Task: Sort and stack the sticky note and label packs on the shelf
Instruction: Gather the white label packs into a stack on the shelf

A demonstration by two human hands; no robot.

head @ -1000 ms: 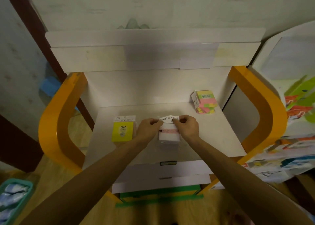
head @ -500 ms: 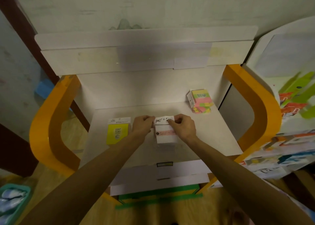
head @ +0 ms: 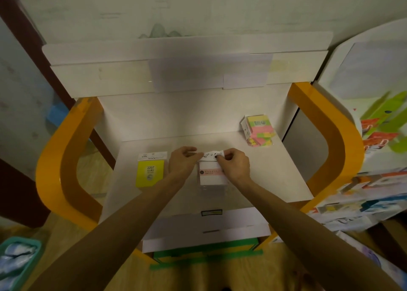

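left hand (head: 184,162) + right hand (head: 234,166): both pinch white pack (head: 211,174) header | shelf (head: 275,180) | yellow pack (head: 150,173) just left

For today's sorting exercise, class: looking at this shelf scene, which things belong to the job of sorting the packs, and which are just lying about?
Part of the job:
- white label pack with pink band, pinched at its header by left hand and right hand
- yellow sticky note pack
- pink, green and yellow sticky note stack
- white shelf board

Lying about:
- teal basket
- green tape strips
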